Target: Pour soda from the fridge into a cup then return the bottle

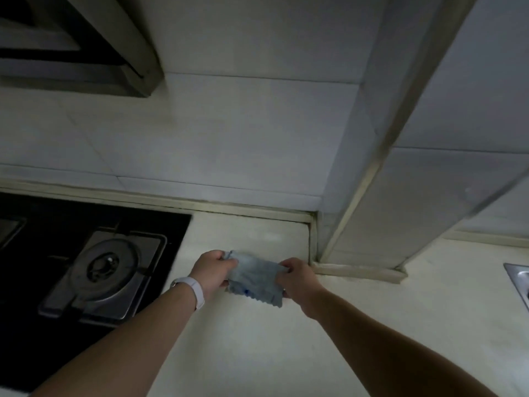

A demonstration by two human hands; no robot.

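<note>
- Tiled wall fills the upper frame, with the pale worktop below.
- Black hob at lower left; sink corner at the right edge.
- Left hand and right hand each pinch an end of a grey cloth at centre frame.
- Bottle, cup and fridge are out of view. This is probably a wiping step, so the next move is to put the cloth down.

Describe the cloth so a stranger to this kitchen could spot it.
Start at the black gas hob on the left of the pale countertop. To its right, short of the tiled pillar, the left hand and right hand hold the cloth stretched between them. It is the only grey-blue thing there, with a zigzag edge.
</note>
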